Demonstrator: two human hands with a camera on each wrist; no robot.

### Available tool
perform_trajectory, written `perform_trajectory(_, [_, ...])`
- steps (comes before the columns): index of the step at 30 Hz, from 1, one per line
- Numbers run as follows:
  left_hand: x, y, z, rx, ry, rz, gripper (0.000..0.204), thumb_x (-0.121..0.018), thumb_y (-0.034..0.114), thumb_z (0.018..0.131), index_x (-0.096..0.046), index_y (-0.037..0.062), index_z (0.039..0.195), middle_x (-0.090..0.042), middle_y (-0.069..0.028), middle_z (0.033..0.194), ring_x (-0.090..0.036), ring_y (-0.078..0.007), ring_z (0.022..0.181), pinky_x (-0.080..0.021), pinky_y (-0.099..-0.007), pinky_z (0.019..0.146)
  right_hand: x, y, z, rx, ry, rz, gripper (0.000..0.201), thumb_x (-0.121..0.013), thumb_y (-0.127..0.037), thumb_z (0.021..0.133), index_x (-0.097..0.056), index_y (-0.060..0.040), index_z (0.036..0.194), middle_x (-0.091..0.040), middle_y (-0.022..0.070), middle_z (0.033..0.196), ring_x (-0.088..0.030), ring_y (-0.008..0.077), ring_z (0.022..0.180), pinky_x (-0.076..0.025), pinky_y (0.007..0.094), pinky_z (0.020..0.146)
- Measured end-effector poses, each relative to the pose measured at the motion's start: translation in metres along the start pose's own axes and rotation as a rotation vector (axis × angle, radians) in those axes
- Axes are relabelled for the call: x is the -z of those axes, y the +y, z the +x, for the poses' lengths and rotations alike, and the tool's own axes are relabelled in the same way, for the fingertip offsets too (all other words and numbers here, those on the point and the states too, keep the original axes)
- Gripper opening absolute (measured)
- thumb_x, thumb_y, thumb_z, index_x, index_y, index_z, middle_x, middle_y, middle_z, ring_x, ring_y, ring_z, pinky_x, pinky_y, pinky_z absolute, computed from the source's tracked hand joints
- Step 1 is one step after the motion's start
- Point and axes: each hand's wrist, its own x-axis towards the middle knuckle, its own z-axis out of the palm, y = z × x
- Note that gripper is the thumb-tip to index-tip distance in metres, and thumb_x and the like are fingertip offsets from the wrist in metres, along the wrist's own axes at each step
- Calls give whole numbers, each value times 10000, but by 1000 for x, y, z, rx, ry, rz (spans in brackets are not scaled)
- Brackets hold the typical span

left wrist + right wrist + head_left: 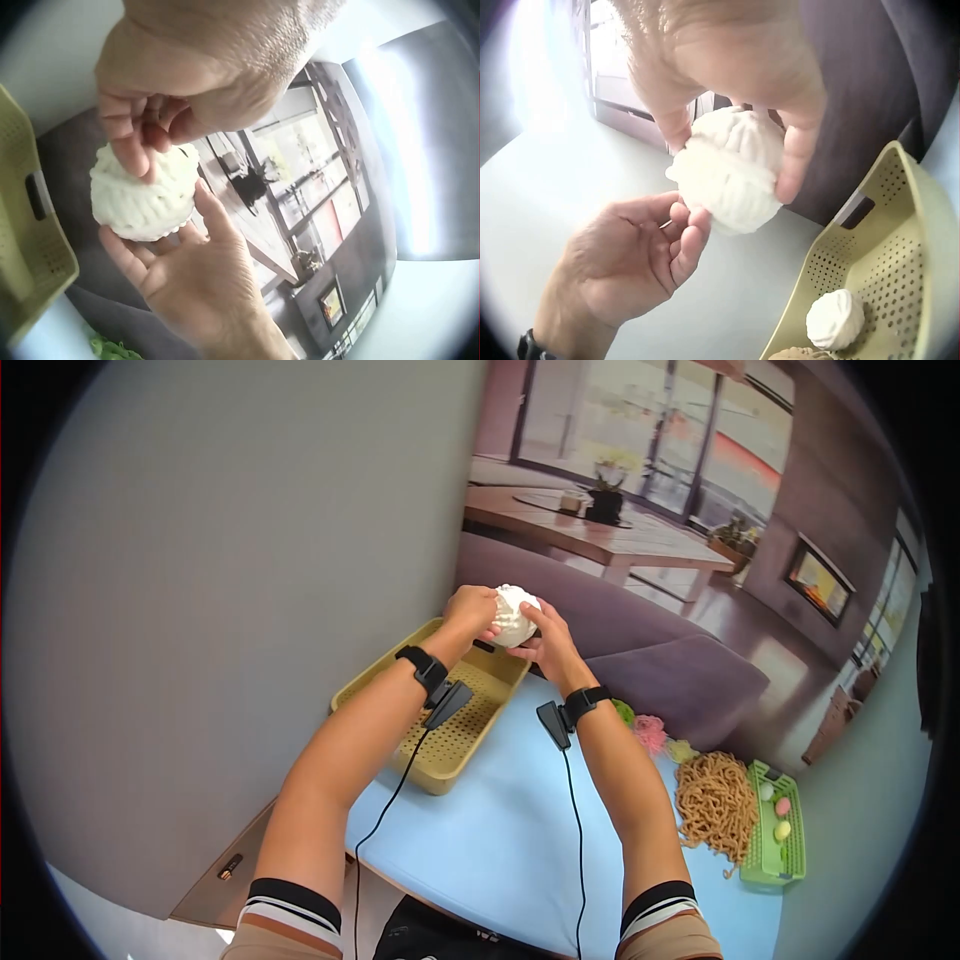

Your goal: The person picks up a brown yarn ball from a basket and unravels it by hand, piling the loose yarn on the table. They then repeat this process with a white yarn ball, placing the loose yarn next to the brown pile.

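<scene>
A white, ridged ball that looks like wound yarn (515, 616) is held up above the far end of the yellow basket (447, 773). My right hand (551, 645) cups it from the right, its thumb and fingers spread round the ball (731, 171). With curled fingers, my left hand (472, 614) pinches at the surface on the other side. In the left wrist view, the left fingertips touch the ball's upper part (142, 195) while the right hand (206, 289) holds it from below.
Inside the basket (907, 161) lie a smaller white ball (835, 320) and something tan (799, 354). On the blue table (470, 860), toward the right, are pink yarn (649, 734), a heap of tan yarn (716, 805) and a green basket (768, 868) with several small balls.
</scene>
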Motion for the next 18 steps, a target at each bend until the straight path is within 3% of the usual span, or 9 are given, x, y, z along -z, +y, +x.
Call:
perform_trajectory(1, [-11,4,-12,-43,10,-17,391,-495,69,932,-650,7,1286,-705,-85,934,-624,-121,612,-525,-234,537,12,-3,-14,17,-58,28,702,-684,-321,933,-335,-87,1496,-488,153,1394,-625,338,1121,-552,497,909])
perform_trajectory(4, [-48,9,-46,-155,1,39,369,-527,52,917,-685,26,1249,-701,-66,908,-613,-102,655,-522,-257,582,35,-3,-64,129,15,91,723,-687,-251,910,-327,-77,1512,-498,139,1391,-622,306,1138,-553,476,909])
perform_trajectory(5, [-61,2,-54,-219,-37,19,315,-568,46,898,-713,31,1178,-683,-41,911,-615,-97,755,-514,-269,645,44,-3,-84,141,73,96,717,-678,-190,887,-338,-79,1508,-501,128,1393,-588,275,1197,-544,442,925])
perform_trajectory(8, [-104,-6,-102,-229,-114,-296,268,-596,48,892,-704,26,1136,-655,-23,912,-620,-107,846,-521,-280,731,69,2,-144,309,162,-25,723,-670,-170,883,-328,-78,1513,-496,124,1396,-547,238,1249,-531,408,941])
perform_trajectory(9, [-114,-2,-125,-170,-124,-339,303,-623,85,910,-647,39,1209,-626,-38,1034,-615,-136,946,-527,-321,848,77,4,-165,337,179,2,747,-676,-160,869,-317,-66,1518,-486,115,1411,-515,210,1281,-512,382,967])
perform_trajectory(12, [-154,-23,-158,-95,-122,-374,445,-632,179,954,-526,90,1377,-589,-62,1190,-624,-173,1011,-522,-365,917,100,14,-220,436,259,-13,768,-686,-150,855,-310,-36,1515,-475,116,1425,-507,215,1292,-488,364,1001])
perform_trajectory(13, [-159,-28,-165,-27,-329,-486,592,-627,284,983,-385,118,1497,-528,-82,1352,-610,-216,1154,-541,-417,936,106,17,-236,471,271,-10,802,-701,-126,830,-302,-13,1516,-468,120,1432,-487,228,1317,-444,365,1064])
perform_trajectory(16, [-177,-35,-189,147,-763,-727,670,-606,335,996,-297,120,1551,-513,-97,1416,-567,-241,1271,-550,-466,962,122,29,-269,573,266,-121,820,-707,-104,814,-298,-2,1518,-464,132,1439,-468,243,1341,-407,378,1104])
perform_trajectory(18, [-187,-46,-196,93,-767,-722,783,-693,310,939,-265,101,1560,-498,-116,1436,-542,-253,1305,-551,-473,980,130,32,-281,547,223,-220,809,-713,-82,802,-331,-16,1513,-458,132,1453,-467,243,1350,-383,399,1133])
